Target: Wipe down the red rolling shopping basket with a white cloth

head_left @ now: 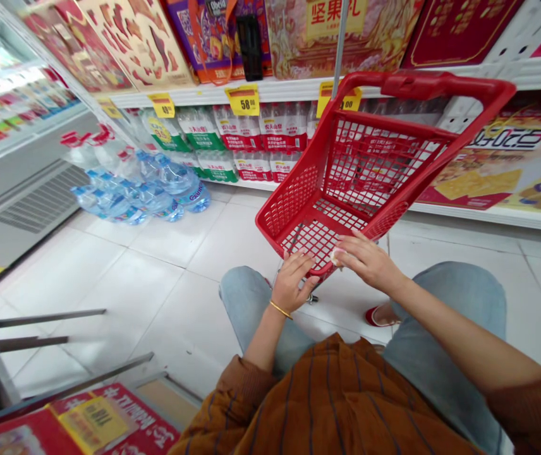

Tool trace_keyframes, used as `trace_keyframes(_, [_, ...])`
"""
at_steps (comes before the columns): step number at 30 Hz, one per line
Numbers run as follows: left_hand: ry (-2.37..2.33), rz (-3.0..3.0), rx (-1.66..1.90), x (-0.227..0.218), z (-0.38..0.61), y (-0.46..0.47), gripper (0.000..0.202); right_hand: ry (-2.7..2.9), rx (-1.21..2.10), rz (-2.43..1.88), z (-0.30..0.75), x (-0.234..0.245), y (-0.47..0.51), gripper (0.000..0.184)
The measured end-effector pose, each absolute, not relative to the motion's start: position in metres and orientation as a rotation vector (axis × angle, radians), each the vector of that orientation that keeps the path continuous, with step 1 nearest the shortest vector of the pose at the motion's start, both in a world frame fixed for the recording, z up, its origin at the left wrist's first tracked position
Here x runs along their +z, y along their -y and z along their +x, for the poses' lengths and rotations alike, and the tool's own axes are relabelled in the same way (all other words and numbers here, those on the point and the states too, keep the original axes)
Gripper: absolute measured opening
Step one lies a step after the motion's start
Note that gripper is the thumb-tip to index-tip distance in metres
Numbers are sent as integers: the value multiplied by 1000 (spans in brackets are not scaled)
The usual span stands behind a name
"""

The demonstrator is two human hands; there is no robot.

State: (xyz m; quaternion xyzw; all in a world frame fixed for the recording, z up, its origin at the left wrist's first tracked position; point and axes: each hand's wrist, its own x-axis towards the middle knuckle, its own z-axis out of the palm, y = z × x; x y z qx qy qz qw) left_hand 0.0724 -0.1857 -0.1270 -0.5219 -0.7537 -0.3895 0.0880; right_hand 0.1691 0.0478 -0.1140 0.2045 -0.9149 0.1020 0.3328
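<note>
A red plastic shopping cart (pixel 294 199) stands in front of my knees, its mesh basket showing no goods inside. My left hand (pixel 293 281), with a gold bracelet (pixel 280 309) at the wrist, lies over the basket's near rim with its fingers stretched out. Just to its right, my right hand (pixel 365 260) is at the same rim. Its fingertips pinch a small white wad (pixel 335 256), perhaps tissue or cloth; most of it is hidden under the fingers.
Shelves with gift boxes (pixel 341 44) and packs of bottled water (pixel 242 133) rise behind the cart. Large water bottles (pixel 133 189) stand on the floor (pixel 157 272) at left, near a refrigerated case (pixel 28 208). A red display box (pixel 123 417) sits at lower left.
</note>
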Motion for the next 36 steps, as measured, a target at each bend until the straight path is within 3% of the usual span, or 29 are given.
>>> trace_keyframes(8, [2231, -1431, -1251, -130, 73, 180, 31, 2490, 461, 327, 168, -118, -36, 30])
trace_keyframes(14, [2189, -1396, -1270, -134, 73, 181, 27, 2344, 192, 523, 170, -112, 12, 36])
trace_keyframes(22, [2173, -1397, -1211, -134, 70, 183, 24, 2182, -34, 633, 161, -117, -9, 28])
trace_keyframes(36, [2119, -1392, -1309, -133, 69, 182, 19, 2272, 170, 488, 157, -121, -69, 35])
